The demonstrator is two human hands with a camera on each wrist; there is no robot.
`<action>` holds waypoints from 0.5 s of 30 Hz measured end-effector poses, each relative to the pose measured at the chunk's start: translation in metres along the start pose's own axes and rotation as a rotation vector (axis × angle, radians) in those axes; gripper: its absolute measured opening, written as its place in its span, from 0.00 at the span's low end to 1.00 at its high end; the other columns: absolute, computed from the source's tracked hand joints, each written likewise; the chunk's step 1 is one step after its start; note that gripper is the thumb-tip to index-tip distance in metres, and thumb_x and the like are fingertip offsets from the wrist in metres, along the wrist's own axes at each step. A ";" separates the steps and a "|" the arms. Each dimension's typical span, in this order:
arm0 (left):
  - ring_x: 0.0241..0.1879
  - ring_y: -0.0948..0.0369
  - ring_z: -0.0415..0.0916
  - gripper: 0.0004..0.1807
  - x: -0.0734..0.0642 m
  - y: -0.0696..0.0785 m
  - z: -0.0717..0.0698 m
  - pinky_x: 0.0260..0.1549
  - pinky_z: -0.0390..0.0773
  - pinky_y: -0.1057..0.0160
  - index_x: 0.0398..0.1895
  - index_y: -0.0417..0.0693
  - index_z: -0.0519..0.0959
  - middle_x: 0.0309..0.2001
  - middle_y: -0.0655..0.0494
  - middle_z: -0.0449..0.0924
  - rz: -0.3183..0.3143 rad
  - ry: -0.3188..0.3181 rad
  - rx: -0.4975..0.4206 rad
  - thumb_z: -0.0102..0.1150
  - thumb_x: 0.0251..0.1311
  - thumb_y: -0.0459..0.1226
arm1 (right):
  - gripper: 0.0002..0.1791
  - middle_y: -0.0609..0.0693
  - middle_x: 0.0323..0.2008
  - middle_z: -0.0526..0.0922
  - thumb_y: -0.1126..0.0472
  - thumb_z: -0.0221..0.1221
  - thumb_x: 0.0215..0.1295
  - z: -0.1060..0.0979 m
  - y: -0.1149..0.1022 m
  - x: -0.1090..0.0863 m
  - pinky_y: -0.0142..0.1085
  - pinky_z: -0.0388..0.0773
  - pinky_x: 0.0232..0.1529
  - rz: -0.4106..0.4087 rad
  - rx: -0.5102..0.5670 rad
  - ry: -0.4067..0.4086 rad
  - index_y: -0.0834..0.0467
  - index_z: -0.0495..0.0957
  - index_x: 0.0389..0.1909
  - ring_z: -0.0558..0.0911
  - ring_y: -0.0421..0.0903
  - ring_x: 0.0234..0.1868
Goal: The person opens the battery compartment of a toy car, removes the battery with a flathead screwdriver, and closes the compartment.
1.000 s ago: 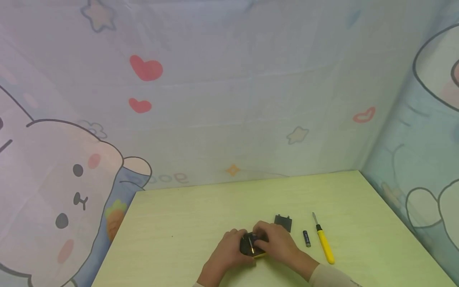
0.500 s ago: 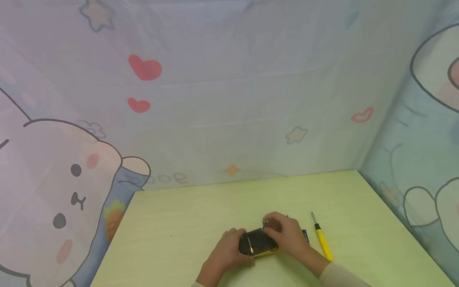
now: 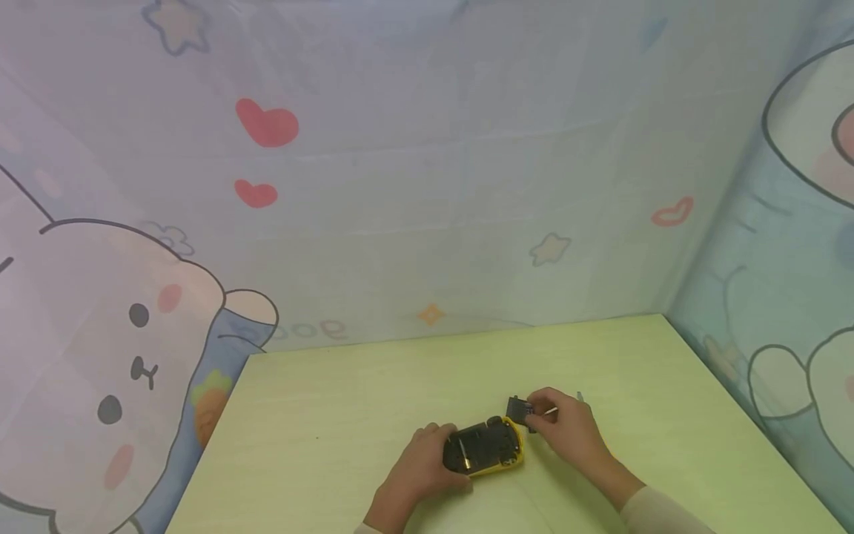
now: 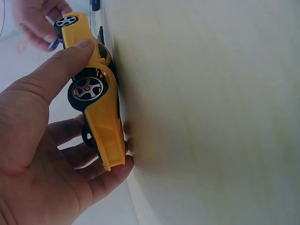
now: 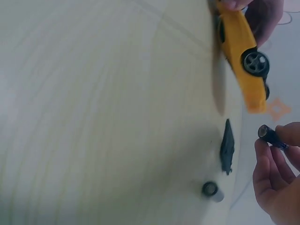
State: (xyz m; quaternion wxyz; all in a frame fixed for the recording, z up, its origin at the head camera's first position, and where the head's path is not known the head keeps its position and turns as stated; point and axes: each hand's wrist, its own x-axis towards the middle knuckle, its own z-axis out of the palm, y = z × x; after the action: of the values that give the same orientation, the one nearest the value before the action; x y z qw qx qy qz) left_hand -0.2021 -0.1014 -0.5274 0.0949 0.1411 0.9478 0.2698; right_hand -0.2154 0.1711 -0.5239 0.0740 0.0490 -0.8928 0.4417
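A yellow toy car lies upside down on the table, its black underside facing up. My left hand grips one end of it, and in the left wrist view the thumb presses along the car's side. Off the car's other end, my right hand pinches a small dark battery between thumb and fingers, above the table. Beneath those fingers lies a black battery cover, partly hidden by them in the head view. A second battery lies on the table near the cover.
A screwdriver's metal tip shows behind my right hand, which hides most of the tool. The pale table runs back to a cartoon-printed cloth wall, with more cloth at both sides.
My right hand has drawn away from the car's underside to the right with the battery, baring more of the underside. My left hand keeps its hold on the car.
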 end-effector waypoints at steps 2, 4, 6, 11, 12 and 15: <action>0.48 0.56 0.71 0.49 0.000 0.000 0.000 0.54 0.79 0.48 0.67 0.45 0.75 0.49 0.54 0.78 -0.002 0.000 -0.001 0.84 0.37 0.50 | 0.13 0.47 0.36 0.87 0.63 0.70 0.62 -0.002 0.005 -0.001 0.33 0.81 0.32 0.012 -0.054 0.006 0.54 0.84 0.47 0.86 0.41 0.34; 0.48 0.57 0.71 0.49 -0.001 0.001 -0.001 0.54 0.79 0.49 0.67 0.45 0.75 0.49 0.54 0.78 -0.003 0.001 0.002 0.84 0.36 0.50 | 0.14 0.47 0.35 0.86 0.63 0.70 0.61 -0.004 0.009 -0.003 0.34 0.81 0.32 0.004 -0.115 0.009 0.56 0.85 0.48 0.85 0.40 0.34; 0.48 0.56 0.71 0.50 -0.001 0.001 -0.001 0.55 0.78 0.48 0.67 0.45 0.75 0.49 0.54 0.78 -0.005 0.003 0.003 0.84 0.37 0.50 | 0.14 0.46 0.33 0.86 0.63 0.70 0.61 -0.004 0.013 -0.003 0.35 0.81 0.33 -0.012 -0.176 0.012 0.58 0.85 0.48 0.84 0.39 0.33; 0.49 0.56 0.72 0.50 -0.001 0.002 -0.001 0.55 0.78 0.47 0.67 0.45 0.75 0.49 0.53 0.78 -0.008 0.003 -0.001 0.84 0.37 0.50 | 0.12 0.44 0.28 0.83 0.64 0.70 0.57 -0.004 0.020 -0.003 0.37 0.78 0.33 -0.036 -0.292 -0.001 0.59 0.87 0.44 0.78 0.38 0.29; 0.49 0.56 0.72 0.49 -0.001 0.001 -0.001 0.55 0.78 0.47 0.67 0.45 0.75 0.50 0.53 0.78 -0.008 0.001 -0.004 0.84 0.37 0.50 | 0.12 0.44 0.27 0.82 0.64 0.71 0.57 -0.003 0.021 -0.003 0.37 0.77 0.33 -0.034 -0.307 -0.010 0.59 0.87 0.43 0.77 0.38 0.29; 0.49 0.56 0.72 0.49 0.000 0.000 0.001 0.55 0.78 0.47 0.67 0.45 0.75 0.49 0.53 0.78 -0.008 -0.003 -0.007 0.84 0.37 0.50 | 0.11 0.45 0.27 0.80 0.65 0.70 0.57 -0.002 0.023 -0.005 0.38 0.75 0.32 -0.031 -0.335 -0.044 0.60 0.87 0.42 0.74 0.40 0.28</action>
State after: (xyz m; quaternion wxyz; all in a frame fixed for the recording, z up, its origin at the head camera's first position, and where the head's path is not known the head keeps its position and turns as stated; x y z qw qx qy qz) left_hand -0.2014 -0.1008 -0.5279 0.0981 0.1372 0.9473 0.2725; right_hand -0.2136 0.1867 -0.5421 0.0684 0.0594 -0.9545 0.2841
